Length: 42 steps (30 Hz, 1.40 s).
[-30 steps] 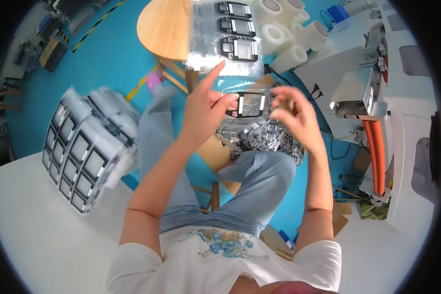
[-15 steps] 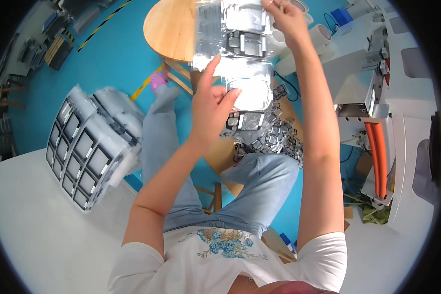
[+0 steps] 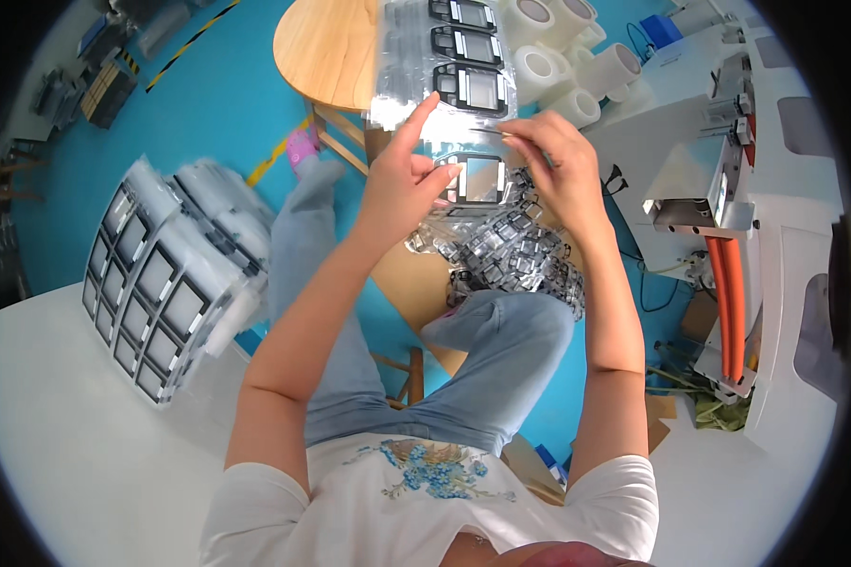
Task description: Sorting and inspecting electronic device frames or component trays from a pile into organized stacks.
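Note:
My left hand (image 3: 402, 189) grips the left edge of a clear plastic film sheet (image 3: 402, 76), its thumb bent over the edge and its index finger stretched along it. Black-framed rectangular pieces (image 3: 482, 90) sit in a column along the sheet, with one more piece (image 3: 483, 180) beside my left thumb. At the sheet's right edge, between two of the pieces, the fingers of my right hand (image 3: 565, 168) are pinched together. Something thin and dark shows at their tips; its kind is too small to tell. Below the hands lies a heap of similar framed pieces in clear film (image 3: 520, 250).
A round wooden stool (image 3: 326, 57) stands at the far left of the sheet. White film rolls (image 3: 539, 66) cluster to its right. Stacked sheets of black-framed panels (image 3: 161, 293) lie on the white table (image 3: 38, 378) at left. A machine with orange tubes (image 3: 725, 302) stands at right.
My right hand has come down from the sheet's far top to its right edge beside my left hand. The sheet's glare has shifted, showing more framed pieces. My left hand has barely moved.

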Available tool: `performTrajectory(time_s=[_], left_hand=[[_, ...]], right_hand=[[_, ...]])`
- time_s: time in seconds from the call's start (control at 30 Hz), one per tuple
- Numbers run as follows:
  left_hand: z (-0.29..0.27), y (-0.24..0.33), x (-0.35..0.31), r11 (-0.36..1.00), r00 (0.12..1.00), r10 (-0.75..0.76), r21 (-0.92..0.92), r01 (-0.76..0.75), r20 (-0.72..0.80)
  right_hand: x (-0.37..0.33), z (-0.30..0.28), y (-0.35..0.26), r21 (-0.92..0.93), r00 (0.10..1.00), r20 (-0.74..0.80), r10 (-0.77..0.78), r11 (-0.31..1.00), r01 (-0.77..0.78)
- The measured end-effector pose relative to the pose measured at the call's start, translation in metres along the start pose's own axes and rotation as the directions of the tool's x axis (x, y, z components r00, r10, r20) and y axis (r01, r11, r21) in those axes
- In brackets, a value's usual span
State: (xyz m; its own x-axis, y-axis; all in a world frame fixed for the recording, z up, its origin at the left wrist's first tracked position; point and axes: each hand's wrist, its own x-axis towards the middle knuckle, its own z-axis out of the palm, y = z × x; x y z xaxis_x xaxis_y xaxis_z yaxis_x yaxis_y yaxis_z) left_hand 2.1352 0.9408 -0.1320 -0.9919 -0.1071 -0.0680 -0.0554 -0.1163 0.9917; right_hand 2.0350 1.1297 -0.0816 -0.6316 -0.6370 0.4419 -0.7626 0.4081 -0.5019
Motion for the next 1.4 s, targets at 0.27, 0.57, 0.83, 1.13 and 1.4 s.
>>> performTrajectory(time_s=[0.27,0.57,0.83,1.13,1.4], left_hand=[[0.005,-0.003,0.003,0.993,0.998,-0.05,-0.101,0.053,0.032],[0.005,0.018,-0.016,0.997,0.999,-0.021,0.071,0.024,-0.041],[0.006,-0.036,-0.029,0.997,0.969,0.077,0.011,-0.082,0.237],[0.046,0.0,-0.001,0.963,0.974,0.142,-0.204,-0.177,-0.175],[0.008,-0.008,0.005,0.998,0.988,0.056,0.007,-0.056,-0.142]], right_hand=[[0.012,0.03,0.002,-0.147,0.955,0.039,-0.293,0.944,0.295],[-0.046,-0.024,-0.008,0.023,0.906,0.0,0.424,0.906,-0.424],[-0.022,-0.038,-0.037,0.639,0.904,0.018,0.426,0.691,-0.338],[0.108,0.013,0.15,0.41,0.935,-0.215,0.282,0.895,-0.176],[0.037,0.009,0.031,0.115,0.964,-0.162,0.212,0.974,-0.195]])
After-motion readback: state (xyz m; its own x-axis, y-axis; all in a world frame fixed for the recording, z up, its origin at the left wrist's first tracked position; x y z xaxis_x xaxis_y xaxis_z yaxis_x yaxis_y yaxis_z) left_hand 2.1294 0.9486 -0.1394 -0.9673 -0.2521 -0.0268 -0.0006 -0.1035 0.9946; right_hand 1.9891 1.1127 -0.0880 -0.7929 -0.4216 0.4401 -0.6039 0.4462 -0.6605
